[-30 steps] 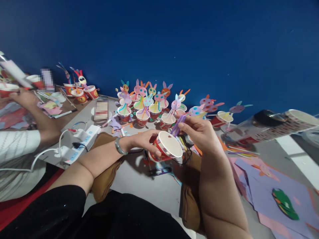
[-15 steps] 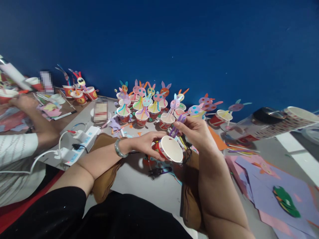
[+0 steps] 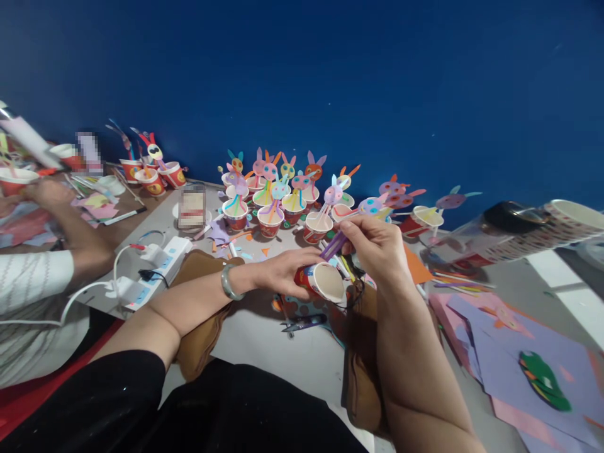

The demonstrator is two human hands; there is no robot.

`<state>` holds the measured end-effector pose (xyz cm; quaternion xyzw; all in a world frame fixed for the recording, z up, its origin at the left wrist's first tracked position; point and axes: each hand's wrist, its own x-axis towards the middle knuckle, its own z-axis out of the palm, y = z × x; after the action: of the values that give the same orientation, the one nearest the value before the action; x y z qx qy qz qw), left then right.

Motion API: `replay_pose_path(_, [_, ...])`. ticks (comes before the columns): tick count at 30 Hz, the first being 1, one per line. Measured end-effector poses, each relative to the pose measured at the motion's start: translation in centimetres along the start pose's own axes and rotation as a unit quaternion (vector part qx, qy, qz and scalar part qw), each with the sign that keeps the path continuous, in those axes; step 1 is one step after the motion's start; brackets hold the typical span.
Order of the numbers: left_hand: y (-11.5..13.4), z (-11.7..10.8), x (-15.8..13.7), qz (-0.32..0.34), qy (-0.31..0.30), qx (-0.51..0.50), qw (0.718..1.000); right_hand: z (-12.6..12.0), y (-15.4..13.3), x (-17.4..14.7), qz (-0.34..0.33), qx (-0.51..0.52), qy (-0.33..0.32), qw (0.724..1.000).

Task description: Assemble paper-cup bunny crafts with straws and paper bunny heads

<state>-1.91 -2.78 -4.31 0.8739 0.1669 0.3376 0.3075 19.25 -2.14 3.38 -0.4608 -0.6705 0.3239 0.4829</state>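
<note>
A blue wall (image 3: 302,75) stands behind your grey worktop (image 3: 264,343). Decorated cups (image 3: 270,228) crowd near the wall, purple paper (image 3: 495,343) lies to your right and a power strip (image 3: 163,272) to your left. Your left hand (image 3: 285,272) grips a red cup (image 3: 329,283) above the worktop, tilted, mouth rightward. Your right hand (image 3: 377,245) pinches purple strips (image 3: 333,246) at its far rim; whether they touch it, you can't tell.

craft workspace: colored paper (image 3: 495,365), decorated cups (image 3: 270,229)
</note>
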Motion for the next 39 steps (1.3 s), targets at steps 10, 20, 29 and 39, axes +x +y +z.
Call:
replay_pose_path(10, [1.5, -0.8, 0.4, -0.05, 0.003, -0.06, 0.997, 0.0, -0.2, 0.4, 0.008, 0.104, -0.063, 0.993])
replay_pose_path(20, [0.7, -0.3, 0.2, -0.046, -0.007, -0.074, 0.996, 0.3, 0.1, 0.1, -0.059, -0.002, 0.011, 0.998])
replay_pose_path(29, [-1.6, -0.5, 0.2, -0.186, 0.157, -0.132, 0.961, 0.2, 0.5, 1.1, -0.152, 0.018, 0.296, 0.943])
replay_pose_path(39, [-0.9, -1.1, 0.3, -0.254, -0.011, -0.125, 0.959, 0.3, 0.7, 1.1, -0.174, -0.009, 0.292, 0.94])
